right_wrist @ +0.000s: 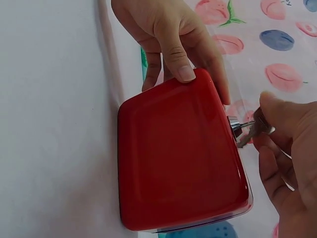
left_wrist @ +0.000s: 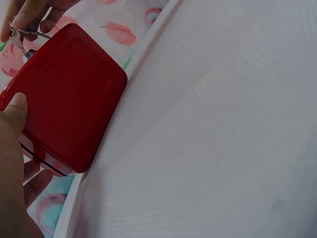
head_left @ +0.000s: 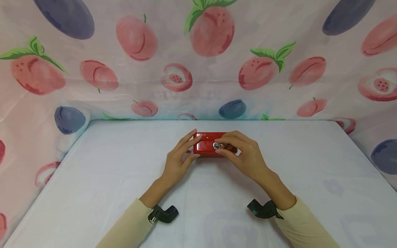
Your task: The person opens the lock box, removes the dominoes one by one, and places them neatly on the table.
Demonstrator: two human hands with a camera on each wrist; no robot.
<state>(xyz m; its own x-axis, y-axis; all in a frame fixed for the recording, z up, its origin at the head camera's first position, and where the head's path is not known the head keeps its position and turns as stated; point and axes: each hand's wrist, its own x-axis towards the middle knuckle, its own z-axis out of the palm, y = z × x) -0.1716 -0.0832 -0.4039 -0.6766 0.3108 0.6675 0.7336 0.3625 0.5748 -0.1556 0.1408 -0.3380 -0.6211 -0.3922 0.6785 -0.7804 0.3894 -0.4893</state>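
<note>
A small glossy red metal cash box (head_left: 204, 147) sits on the white table, with a round silver lock (head_left: 215, 145) in its top. My left hand (head_left: 175, 163) holds the box at its left end, thumb on the near side and fingers spread over the top and end. My right hand (head_left: 249, 156) pinches a key (right_wrist: 259, 119) between thumb and forefinger. The key's shaft meets the lock, and a second key (right_wrist: 246, 138) dangles beside it. In the left wrist view, the box's near red wall (left_wrist: 74, 99) hides most of the lid.
A white cloth (head_left: 124, 165) covers the table. Behind it and along its sides hangs a pink curtain (head_left: 214, 75) printed with peaches and dark plums. Black wrist-camera mounts (head_left: 167, 214) stick out from both cuffs, low over the table.
</note>
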